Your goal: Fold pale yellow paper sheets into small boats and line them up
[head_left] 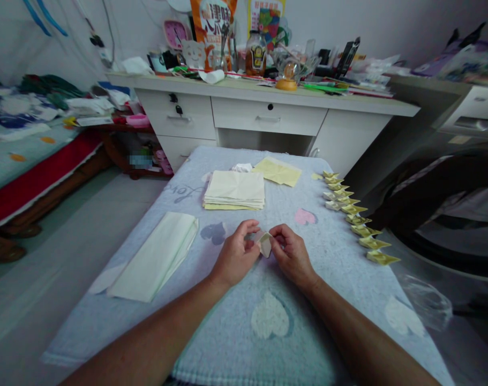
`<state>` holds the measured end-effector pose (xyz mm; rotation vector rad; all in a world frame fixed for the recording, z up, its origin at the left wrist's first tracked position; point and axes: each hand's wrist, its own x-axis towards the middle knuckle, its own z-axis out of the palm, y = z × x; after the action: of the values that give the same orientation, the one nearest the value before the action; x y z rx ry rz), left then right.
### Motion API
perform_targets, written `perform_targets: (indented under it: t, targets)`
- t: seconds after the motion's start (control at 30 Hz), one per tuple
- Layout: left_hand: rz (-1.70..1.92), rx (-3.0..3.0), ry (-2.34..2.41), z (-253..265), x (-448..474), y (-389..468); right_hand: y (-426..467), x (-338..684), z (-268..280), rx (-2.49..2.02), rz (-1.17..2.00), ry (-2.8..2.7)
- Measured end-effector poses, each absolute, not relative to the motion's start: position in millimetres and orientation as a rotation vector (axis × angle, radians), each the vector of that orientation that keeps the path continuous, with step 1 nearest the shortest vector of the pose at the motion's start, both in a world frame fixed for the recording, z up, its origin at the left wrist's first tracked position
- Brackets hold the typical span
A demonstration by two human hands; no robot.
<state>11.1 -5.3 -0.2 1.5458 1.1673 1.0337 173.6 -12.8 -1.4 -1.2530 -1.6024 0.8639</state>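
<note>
Between my two hands, above the cloth-covered table, is a small folded piece of paper (265, 244), pale and angular. My left hand (239, 249) pinches its left side with thumb and fingers. On the other side, my right hand (290, 252) grips the right edge between thumb and forefinger. Beyond the hands lies a stack of pale paper sheets (235, 187), with a yellow sheet (279, 170) behind it to the right. Along the table's right edge runs a row of several folded paper boats (360, 220), mostly yellowish, a few whiter.
A folded pale paper bundle (157, 254) lies at the left on the blue heart-patterned cloth (211, 332). A cluttered white desk (268, 112) stands behind the table. There is a bed (30, 161) on the left, a washing machine (468, 123) on the right and a clear plastic bag (426, 303) by the right edge.
</note>
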Motion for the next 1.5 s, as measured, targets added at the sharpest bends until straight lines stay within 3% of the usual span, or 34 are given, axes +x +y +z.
perform_targets:
  t: [0.27, 0.57, 0.77, 1.5]
  targets:
    - [1.082, 1.255, 0.994, -1, 12, 3, -11, 178, -7, -1.219, 0.978, -1.519]
    - [1.119, 1.474, 1.021, -6, 5, 1, -11, 176, -3, -0.975, 1.337, -1.379]
    - [1.075, 1.389, 0.866, 5, 7, -6, -7, 174, -5, -0.955, 1.378, -1.286]
    - [0.878, 1.433, 0.994, 1, 12, -5, -9, 178, 7, -1.116, 1.360, -1.456]
